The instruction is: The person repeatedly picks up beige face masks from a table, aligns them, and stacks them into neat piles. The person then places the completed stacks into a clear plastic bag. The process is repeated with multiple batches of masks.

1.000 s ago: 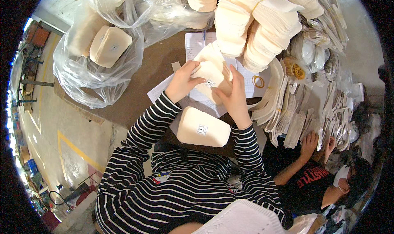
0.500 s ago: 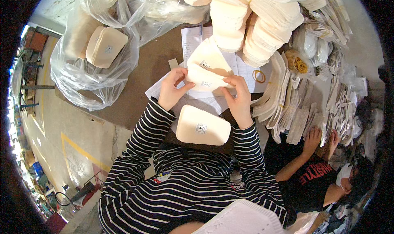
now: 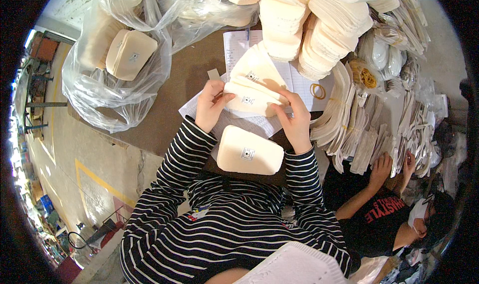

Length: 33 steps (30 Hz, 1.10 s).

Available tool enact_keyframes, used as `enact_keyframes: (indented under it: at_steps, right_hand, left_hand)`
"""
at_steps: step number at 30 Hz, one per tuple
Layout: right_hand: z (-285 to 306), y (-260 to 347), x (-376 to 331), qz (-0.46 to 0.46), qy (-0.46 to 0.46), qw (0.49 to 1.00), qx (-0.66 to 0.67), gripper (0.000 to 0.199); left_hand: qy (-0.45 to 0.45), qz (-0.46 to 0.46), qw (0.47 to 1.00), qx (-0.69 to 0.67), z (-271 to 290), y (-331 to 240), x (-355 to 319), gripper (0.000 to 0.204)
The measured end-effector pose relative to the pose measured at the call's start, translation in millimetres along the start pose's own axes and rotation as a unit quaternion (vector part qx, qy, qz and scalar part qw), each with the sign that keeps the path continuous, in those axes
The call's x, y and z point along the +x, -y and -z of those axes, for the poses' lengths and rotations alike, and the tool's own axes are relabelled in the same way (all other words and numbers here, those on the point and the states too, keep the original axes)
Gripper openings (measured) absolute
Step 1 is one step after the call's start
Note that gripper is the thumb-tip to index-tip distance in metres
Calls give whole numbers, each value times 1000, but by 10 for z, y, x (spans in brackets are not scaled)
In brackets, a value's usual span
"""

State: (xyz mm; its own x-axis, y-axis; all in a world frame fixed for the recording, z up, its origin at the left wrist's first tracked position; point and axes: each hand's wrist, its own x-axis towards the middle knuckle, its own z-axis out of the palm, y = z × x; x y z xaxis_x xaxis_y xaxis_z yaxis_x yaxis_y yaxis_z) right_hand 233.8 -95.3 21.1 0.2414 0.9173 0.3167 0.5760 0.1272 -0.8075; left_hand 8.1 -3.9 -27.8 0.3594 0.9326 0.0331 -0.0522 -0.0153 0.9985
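Note:
Over the papers, I hold thin cream foam-like pieces (image 3: 243,100) stretched sideways between both hands. A small printed label shows on the front piece, and more than one layered edge is visible. My left hand (image 3: 211,104) pinches the left end between thumb and fingers. At the right end, my right hand (image 3: 295,118) grips with its thumb in front and fingers along the upper edge. Just behind them, another labelled cream piece (image 3: 260,64) lies on the papers. Nearest my body rests a rounded cream stack (image 3: 249,157) with a label on top.
Tall cream stacks (image 3: 284,22) stand at the back. A clear plastic bag (image 3: 119,107) with more pieces (image 3: 132,54) sits left. Rubber bands (image 3: 317,91) lie on the papers (image 3: 304,87). Strip bundles (image 3: 366,127) cover the right side, where a co-worker's hands (image 3: 381,169) reach in.
The held pieces have tilted, and their layered upper edges now show apart. Both hands keep their grip at the ends. The whole view has shifted slightly.

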Motion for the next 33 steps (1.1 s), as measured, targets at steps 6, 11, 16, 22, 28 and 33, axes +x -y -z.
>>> enact_keyframes:
  at_steps: [6, 11, 16, 22, 28, 33]
  right_hand:
    - [57, -98, -6, 98, 41, 994, -30, 34]
    - [66, -65, -6, 74, 107, 992, 5, 28]
    - [37, -95, -9, 67, 136, 989, -6, 25]
    - [58, -72, -10, 75, 129, 989, -25, 25]
    - [30, 9, 22, 72, 121, 990, -10, 27]
    - [42, -88, -30, 42, 105, 994, 0, 31]
  left_hand:
    - [71, -49, 996, -18, -19, -50, -12, 46]
    - [104, -110, 986, -72, -26, 84, -31, 52]
    - [157, -95, 982, 34, 105, 51, -66, 50]
    - [96, -46, 986, -127, 50, -63, -75, 44]
    - [168, -97, 981, 0, 136, -6, -72, 39]
    - [126, -94, 987, 39, 109, -43, -57, 27]
